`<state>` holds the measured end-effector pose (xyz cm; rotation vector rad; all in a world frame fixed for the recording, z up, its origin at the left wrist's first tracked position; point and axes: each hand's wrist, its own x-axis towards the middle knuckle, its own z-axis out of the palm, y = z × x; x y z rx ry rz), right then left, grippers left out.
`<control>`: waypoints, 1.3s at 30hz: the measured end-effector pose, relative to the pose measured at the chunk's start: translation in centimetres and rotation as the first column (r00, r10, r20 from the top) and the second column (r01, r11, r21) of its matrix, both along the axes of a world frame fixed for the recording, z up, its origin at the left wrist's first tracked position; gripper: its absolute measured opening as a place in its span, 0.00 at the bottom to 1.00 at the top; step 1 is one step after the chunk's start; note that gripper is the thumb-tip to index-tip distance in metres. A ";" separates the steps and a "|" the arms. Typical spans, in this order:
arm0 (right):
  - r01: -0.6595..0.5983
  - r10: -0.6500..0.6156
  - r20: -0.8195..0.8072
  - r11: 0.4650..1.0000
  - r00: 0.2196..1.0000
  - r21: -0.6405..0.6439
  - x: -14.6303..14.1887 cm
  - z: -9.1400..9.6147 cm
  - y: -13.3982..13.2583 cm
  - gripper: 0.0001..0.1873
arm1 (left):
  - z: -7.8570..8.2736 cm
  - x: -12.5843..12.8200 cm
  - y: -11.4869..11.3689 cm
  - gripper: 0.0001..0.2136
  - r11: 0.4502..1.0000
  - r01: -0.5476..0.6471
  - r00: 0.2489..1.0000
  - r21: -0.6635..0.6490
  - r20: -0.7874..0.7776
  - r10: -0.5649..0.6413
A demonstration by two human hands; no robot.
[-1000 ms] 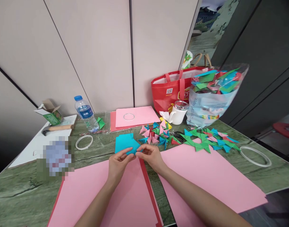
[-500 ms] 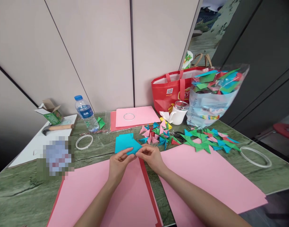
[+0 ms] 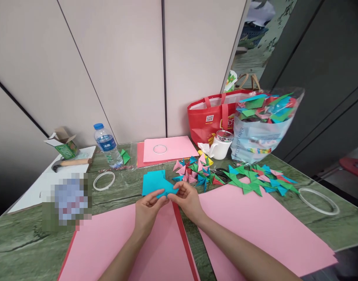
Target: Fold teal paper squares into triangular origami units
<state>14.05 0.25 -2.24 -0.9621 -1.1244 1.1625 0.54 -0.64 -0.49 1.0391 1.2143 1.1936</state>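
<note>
A small folded piece of blue paper [image 3: 166,187] is held up between my two hands. My left hand [image 3: 149,205] pinches its left and lower side between thumb and fingers. At the piece's right end, the fingertips and thumb of my right hand [image 3: 187,197] are closed on the edge. Behind it on the table lies a stack of blue paper [image 3: 152,181], partly covered by the held piece. Below my hands are pink sheets [image 3: 114,242] with red paper under them. Another pile of pink sheets [image 3: 255,226] lies by my right forearm.
Folded paper pieces [image 3: 193,171] and star-shaped rings [image 3: 255,178] lie behind my right hand, with scissors [image 3: 221,173] among them. A white mug [image 3: 221,146], a red bag [image 3: 205,121] and a filled plastic bag [image 3: 255,136] stand behind. Left are a bottle [image 3: 107,144], tape roll [image 3: 104,181] and hammer [image 3: 70,163].
My right hand has shifted slightly, its fingers now farther up the right end of the blue paper. The whole scene sits a little lower in view as the camera tilts.
</note>
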 end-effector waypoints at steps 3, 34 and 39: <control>-0.037 0.037 -0.047 0.999 0.998 -0.005 -0.2 -0.1 0.0 0.15 | 0.1 0.0 -0.1 0.20 1.000 -0.010 1.000 0.001 0.011 0.010; -0.301 0.301 0.007 0.954 0.954 0.019 -0.5 -0.2 0.1 0.08 | -0.1 -0.5 0.3 0.11 0.989 0.099 0.976 0.106 -0.203 -0.076; -0.276 0.275 0.047 0.961 0.960 0.013 -0.5 -0.1 0.1 0.09 | -0.1 -0.3 0.1 0.09 0.994 0.054 0.985 0.100 -0.170 -0.037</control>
